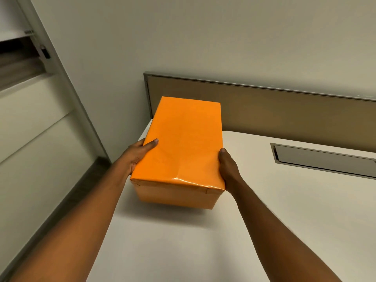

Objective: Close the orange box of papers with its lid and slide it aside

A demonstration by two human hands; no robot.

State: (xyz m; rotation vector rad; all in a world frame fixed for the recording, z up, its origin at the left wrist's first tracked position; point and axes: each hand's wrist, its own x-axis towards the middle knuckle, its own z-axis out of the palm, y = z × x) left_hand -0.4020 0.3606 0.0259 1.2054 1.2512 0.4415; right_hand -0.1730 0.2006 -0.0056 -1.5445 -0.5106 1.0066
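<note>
Smooth off-white desk top [264,231], recessed grey metal cable tray [323,159] set in at right. Closed rectangular orange box [183,143] seated near back-left corner, apparently flat.

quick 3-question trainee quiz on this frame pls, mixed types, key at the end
1. True or false: the lid already covers the orange box.
2. Where does the left hand sit on the box?
A. flat on top near the far end
B. on the left side, thumb on top of the lid
C. under the near end
3. Fill in: the metal cable hatch is set into the desk on the box's ____ side.

Key: 1 true. 2 B. 3 right. The right hand grips the opposite side, thumb at the lid's edge.
</note>
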